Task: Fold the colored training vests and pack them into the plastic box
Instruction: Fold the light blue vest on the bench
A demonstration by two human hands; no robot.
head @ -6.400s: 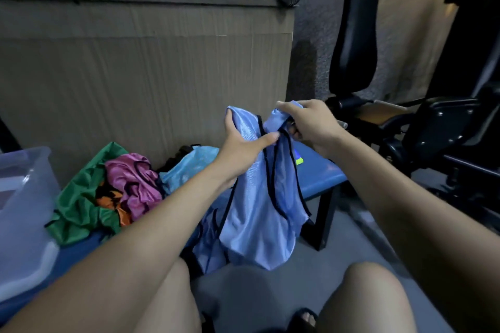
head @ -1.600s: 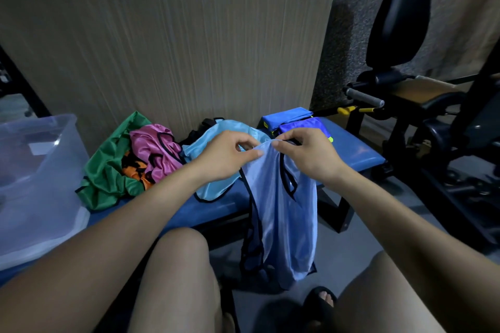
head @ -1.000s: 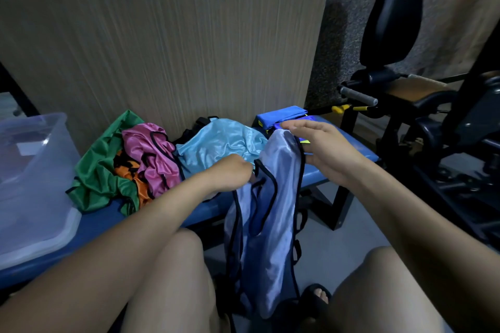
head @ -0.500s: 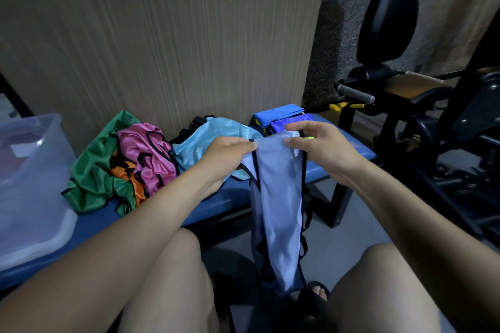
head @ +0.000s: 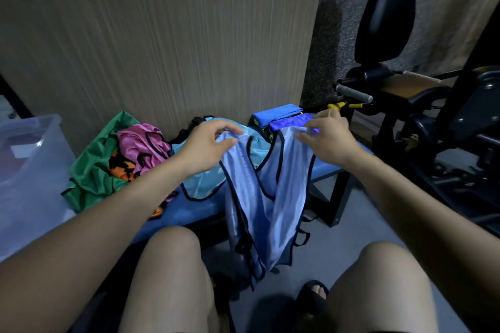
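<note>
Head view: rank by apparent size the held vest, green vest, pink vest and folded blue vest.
1. Held vest, largest.
2. Green vest, partly covered.
3. Pink vest.
4. Folded blue vest, smallest, though farthest away.

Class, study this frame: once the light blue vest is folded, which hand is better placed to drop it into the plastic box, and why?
Probably the left hand: the plastic box stands at the person's left, while the right hand, pinching the light blue vest, would have to cross over.

Blue bench [head: 189, 213] – vest pile [head: 113, 167], plastic box [head: 29, 170].
</note>
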